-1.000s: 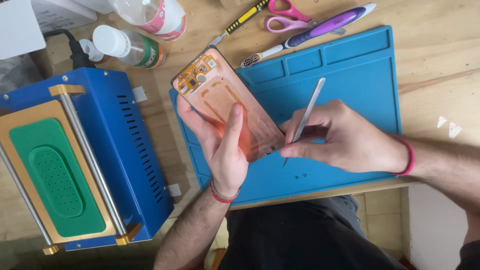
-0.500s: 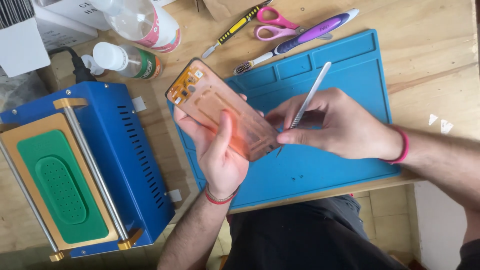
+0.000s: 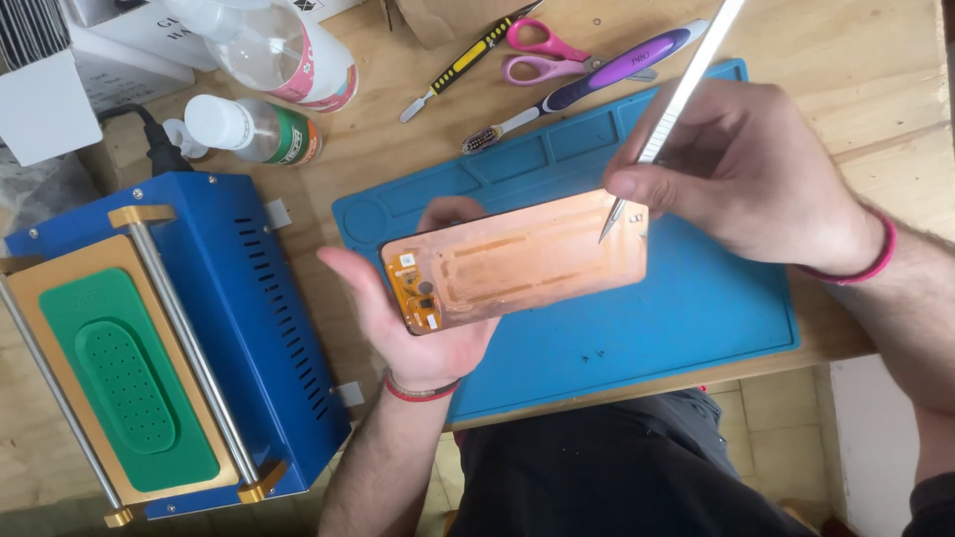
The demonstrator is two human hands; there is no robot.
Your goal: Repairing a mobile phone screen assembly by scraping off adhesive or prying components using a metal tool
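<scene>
Copper-coloured phone screen panel (image 3: 517, 264) held over a blue work mat (image 3: 686, 328) while metal tweezers (image 3: 667, 114) touch its right end.

From left: a blue machine (image 3: 239, 298) with a green pad (image 3: 124, 383) sits on the wooden bench (image 3: 875, 60), two clear bottles (image 3: 264, 45) beyond it. The left hand (image 3: 418, 318) cups the panel from beneath, thumb and fingers wrapped round its left end, holding it level above the mat. The right hand (image 3: 746, 169) pinches the tweezers firmly between thumb and fingers, their tip resting on the panel's far right corner. Beyond the mat lie a yellow-and-black pry tool (image 3: 468, 55), pink scissors (image 3: 542, 50) and a purple toothbrush (image 3: 587, 85).
</scene>
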